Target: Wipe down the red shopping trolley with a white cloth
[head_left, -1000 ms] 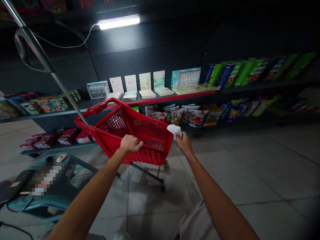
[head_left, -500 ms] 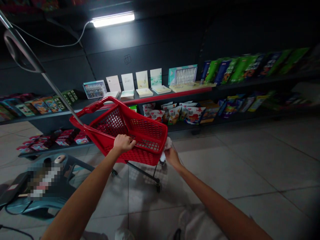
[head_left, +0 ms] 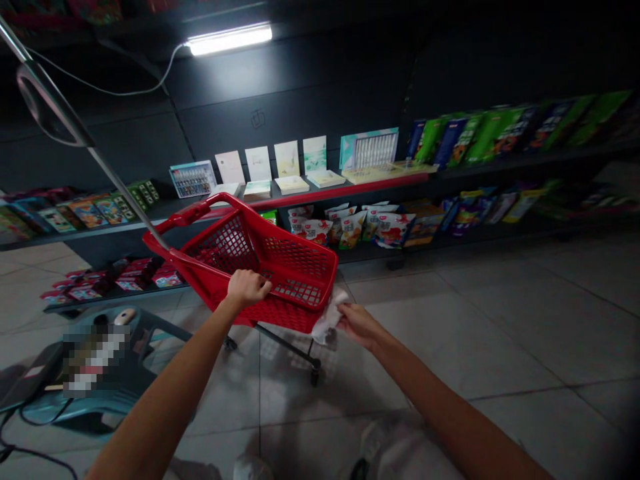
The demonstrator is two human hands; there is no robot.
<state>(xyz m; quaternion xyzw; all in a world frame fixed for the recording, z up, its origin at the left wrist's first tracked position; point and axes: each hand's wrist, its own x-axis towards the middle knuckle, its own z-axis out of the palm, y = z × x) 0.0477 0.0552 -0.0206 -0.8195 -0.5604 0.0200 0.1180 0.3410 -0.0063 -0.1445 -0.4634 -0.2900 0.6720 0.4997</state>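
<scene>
A red plastic shopping basket (head_left: pixel 295 263) on a small wheeled frame stands tilted on the tiled floor in front of me. My left hand (head_left: pixel 246 287) is closed over its near rim. My right hand (head_left: pixel 356 321) holds a crumpled white cloth (head_left: pixel 327 319) pressed against the basket's outer wall near the right corner, low down. A long metal handle (head_left: pixel 103 167) with a loop grip rises from the basket's far left corner toward the upper left.
Dark shelves along the wall carry cards (head_left: pixel 287 160), snack bags (head_left: pixel 350 227) and coloured boxes (head_left: pixel 480 137) under a tube light (head_left: pixel 229 39). A blue-green plastic stool (head_left: pixel 115 383) with small items sits at lower left, cables beside it. Open tiled floor (head_left: pixel 500 320) spreads to the right.
My right hand with the white cloth has dropped from the basket's top right rim down to the lower outer wall. The left hand has kept its grip on the rim.
</scene>
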